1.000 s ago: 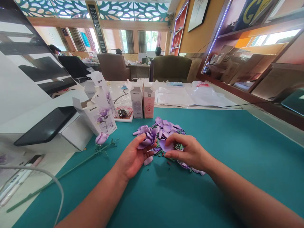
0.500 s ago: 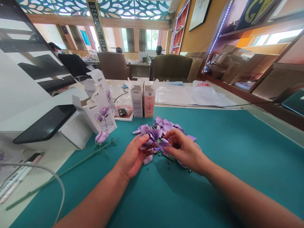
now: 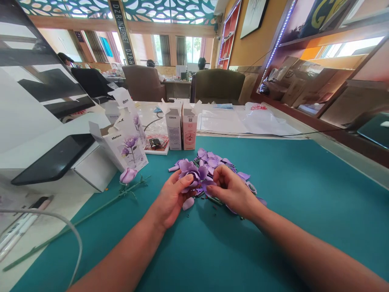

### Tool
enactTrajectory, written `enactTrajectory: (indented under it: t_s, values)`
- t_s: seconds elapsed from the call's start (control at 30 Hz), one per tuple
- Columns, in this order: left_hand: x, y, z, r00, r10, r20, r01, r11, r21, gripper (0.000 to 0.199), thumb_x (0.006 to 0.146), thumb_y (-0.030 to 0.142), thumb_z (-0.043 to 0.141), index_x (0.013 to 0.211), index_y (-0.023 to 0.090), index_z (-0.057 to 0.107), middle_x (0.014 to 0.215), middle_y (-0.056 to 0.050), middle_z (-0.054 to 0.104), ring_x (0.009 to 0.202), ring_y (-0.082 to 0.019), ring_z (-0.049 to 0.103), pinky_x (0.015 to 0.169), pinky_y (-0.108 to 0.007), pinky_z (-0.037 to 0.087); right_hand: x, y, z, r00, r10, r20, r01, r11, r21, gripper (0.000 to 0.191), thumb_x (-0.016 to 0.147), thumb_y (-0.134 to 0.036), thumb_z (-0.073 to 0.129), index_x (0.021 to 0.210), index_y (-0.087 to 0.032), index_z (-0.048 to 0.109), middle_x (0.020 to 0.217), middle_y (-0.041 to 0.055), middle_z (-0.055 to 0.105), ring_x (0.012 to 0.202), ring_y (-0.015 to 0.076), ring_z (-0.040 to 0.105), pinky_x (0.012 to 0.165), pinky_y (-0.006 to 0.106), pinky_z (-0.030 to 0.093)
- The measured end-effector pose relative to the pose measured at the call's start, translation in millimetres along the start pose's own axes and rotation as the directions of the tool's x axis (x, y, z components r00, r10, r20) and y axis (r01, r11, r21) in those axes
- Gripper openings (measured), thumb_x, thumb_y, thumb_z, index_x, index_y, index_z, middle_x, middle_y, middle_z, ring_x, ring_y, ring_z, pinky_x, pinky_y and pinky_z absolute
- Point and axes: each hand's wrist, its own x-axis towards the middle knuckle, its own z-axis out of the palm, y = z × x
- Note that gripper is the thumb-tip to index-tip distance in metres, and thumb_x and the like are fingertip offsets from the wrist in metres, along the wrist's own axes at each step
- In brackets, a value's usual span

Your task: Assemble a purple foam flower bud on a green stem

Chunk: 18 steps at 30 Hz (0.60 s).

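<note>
A partly built purple rose head (image 3: 191, 172) sits in my left hand (image 3: 173, 198), the thumb pressed against its petals. My right hand (image 3: 235, 190) pinches a single purple petal (image 3: 208, 185) close to the rose's right side; whether the two touch I cannot tell. Behind and under both hands lies a heap of loose purple petals (image 3: 211, 158) with some green pieces. One pale petal (image 3: 188, 203) rests apart just below my left hand. Over to the left, a closed rosebud (image 3: 128, 175) and a long green stem (image 3: 97, 211) lie on the green mat (image 3: 304, 194).
Opened flower boxes (image 3: 129, 148) stand at the left. Two slim boxes (image 3: 189, 127) rise behind the heap. A black tablet (image 3: 54, 158) rests on a white box (image 3: 94, 170). A grey cable (image 3: 75, 235) curves at lower left. People sit beyond the chairs (image 3: 218, 86).
My right hand has moved slightly left with the petal, nearer the rose head. The rose in my left hand has turned a little, showing more of its face. The view has shifted slightly.
</note>
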Motion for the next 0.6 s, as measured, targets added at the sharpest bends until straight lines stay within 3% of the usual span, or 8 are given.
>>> enactTrajectory:
  t_s: [0.4,0.6]
  values:
    - [-0.1,-3.1,3.6,1.0,0.017,-0.016,-0.017,1.0,0.014,0.038,0.069,0.027,0.08,0.103,0.02,0.065,0.09,-0.002,0.069,0.075,-0.013,0.061,0.071,-0.025,0.051,1.0,3.1,2.8,1.0,0.01,-0.01,-0.01,0.999,-0.04,0.026,0.07,-0.029,0.062,0.075,-0.024,0.037,0.057,-0.0103,0.038,0.049,0.008,0.034,0.044,0.021,0.028]
    - [-1.1,-5.3,6.2,0.998,0.047,-0.035,-0.045,0.998,0.038,0.048,0.066,0.026,0.082,0.11,0.019,0.064,0.094,-0.003,0.069,0.079,-0.014,0.062,0.071,-0.025,0.049,0.2,7.0,8.0,0.996,0.016,-0.082,-0.028,0.989,-0.145,0.026,0.069,-0.026,0.06,0.071,-0.024,0.035,0.056,-0.009,0.039,0.051,0.0095,0.036,0.046,0.022,0.026]
